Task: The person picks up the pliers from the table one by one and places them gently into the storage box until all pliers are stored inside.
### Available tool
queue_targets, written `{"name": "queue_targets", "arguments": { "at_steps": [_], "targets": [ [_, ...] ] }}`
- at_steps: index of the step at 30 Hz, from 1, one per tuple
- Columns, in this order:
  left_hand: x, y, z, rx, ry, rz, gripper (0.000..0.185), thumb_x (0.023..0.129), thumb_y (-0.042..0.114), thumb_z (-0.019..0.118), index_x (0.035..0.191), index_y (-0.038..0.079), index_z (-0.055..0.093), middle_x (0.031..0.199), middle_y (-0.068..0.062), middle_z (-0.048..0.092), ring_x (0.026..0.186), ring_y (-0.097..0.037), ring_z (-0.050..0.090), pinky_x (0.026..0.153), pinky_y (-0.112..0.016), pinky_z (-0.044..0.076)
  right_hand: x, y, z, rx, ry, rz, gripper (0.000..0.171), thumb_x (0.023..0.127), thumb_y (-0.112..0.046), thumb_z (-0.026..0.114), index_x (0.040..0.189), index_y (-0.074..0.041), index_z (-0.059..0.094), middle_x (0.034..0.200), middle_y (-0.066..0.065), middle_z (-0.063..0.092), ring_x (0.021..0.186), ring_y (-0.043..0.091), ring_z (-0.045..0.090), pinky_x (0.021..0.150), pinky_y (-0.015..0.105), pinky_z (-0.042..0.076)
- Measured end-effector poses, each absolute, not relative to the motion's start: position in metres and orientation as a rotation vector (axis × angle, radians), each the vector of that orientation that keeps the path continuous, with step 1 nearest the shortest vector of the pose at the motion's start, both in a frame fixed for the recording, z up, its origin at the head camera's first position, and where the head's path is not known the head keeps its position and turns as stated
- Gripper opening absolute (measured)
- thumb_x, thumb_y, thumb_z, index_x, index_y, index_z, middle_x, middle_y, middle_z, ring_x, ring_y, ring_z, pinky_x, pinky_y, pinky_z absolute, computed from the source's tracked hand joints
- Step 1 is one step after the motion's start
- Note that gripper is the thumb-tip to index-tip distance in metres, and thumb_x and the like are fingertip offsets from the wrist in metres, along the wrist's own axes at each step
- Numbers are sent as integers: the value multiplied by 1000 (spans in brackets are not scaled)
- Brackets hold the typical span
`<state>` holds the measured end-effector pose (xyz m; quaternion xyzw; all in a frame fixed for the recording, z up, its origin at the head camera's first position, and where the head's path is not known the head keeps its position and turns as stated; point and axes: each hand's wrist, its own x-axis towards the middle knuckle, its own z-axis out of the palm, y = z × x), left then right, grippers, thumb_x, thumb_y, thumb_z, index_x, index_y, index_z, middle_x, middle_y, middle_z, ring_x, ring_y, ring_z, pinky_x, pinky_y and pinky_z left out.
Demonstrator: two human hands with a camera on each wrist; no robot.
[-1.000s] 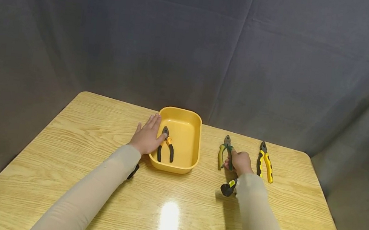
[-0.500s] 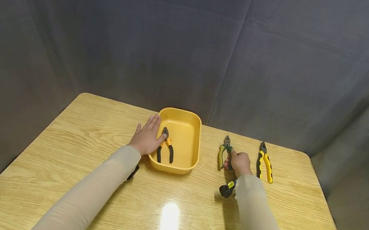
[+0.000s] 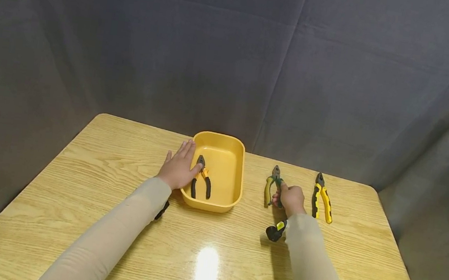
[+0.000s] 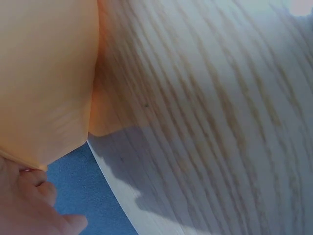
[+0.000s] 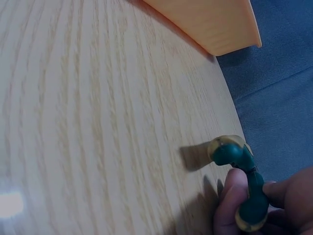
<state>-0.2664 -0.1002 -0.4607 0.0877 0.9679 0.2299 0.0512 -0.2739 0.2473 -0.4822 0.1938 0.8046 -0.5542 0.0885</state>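
My left hand (image 3: 178, 165) rests with straight fingers along the left rim of a yellow plastic bin (image 3: 222, 176). Inside that bin, on its left side, lie pliers with orange and black handles (image 3: 205, 174). My right hand (image 3: 291, 198) pinches the right handle of green and yellow pliers (image 3: 275, 180), thumb on one side and fingers on the other. Their jaws point away from me and their handles are spread. In the right wrist view the green handle (image 5: 254, 196) shows between thumb and fingers, close over the table.
Yellow and black pliers (image 3: 322, 195) lie on the table just right of my right hand. The wooden table (image 3: 133, 249) ends at a grey curtain (image 3: 217, 56) behind, and the bin stands near that back edge. A black wrist device (image 3: 275, 231) sits below my right wrist.
Almost nothing differs. Both hands, the bin and all the pliers keep their places, apart from a very slight shift of the view and the right wrist.
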Motion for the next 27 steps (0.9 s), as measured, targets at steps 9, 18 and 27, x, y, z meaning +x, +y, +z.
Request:
{"name": "queue_targets", "arguments": {
  "at_steps": [9,18,27],
  "targets": [
    [-266,-101,-462,268,2933,712,76,108,46,38,163,7,3,171,-8,-1,157,-24,-2,122,-59,1,-272,244,-481,560,2361,-1687,43,112,-24,35,100,10,59,67,3,62,54,7,61,55,21,55],
    [-262,-99,-455,285,2941,718,76,109,44,40,163,5,5,170,-10,2,157,-26,0,122,-60,3,-271,241,-479,558,2325,-1714,43,112,-27,36,100,8,59,69,3,62,56,7,60,56,22,55],
    [-263,-100,-456,281,2942,715,76,108,44,39,163,5,5,170,-10,2,157,-26,0,122,-60,3,-268,239,-476,552,2301,-1738,44,112,-26,35,104,10,59,71,3,61,58,7,60,57,22,54]
  ]
}}
